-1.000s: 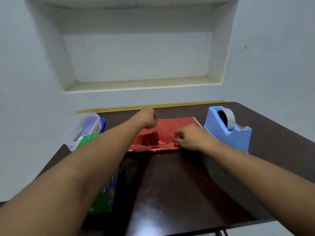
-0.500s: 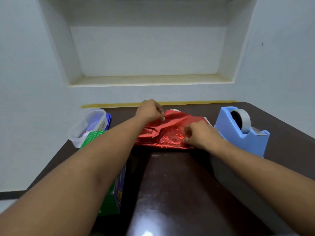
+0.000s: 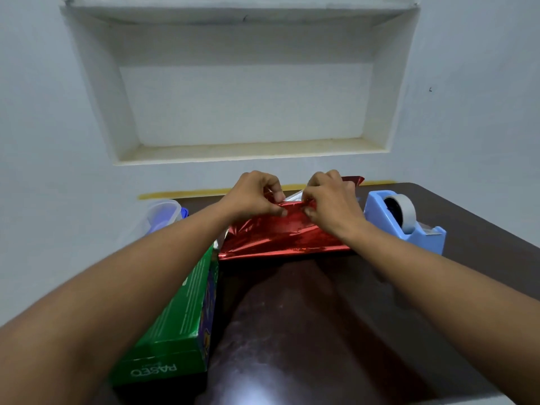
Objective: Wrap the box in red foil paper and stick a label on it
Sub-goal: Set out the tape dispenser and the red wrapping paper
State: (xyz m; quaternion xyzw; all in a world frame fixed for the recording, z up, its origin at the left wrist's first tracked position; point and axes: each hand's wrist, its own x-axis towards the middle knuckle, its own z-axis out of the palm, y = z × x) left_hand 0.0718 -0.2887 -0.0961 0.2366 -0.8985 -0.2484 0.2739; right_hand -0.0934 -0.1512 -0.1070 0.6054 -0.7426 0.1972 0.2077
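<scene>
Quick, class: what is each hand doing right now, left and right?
Left hand: pinching the top edge of the shiny red foil paper.
Right hand: pinching the same edge beside it.

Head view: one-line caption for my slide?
Both hands, left and right, pinch red foil paper above a dark table.

Left forearm covers most of the green Paseo box [image 3: 175, 325] in the lower left and part of the clear plastic container [image 3: 159, 219] behind it. Both hands hide the foil's [image 3: 280, 235] top fold, so can't tell what's under it. The tabletop [image 3: 306, 331] is cut off at the bottom and right edges.
</scene>
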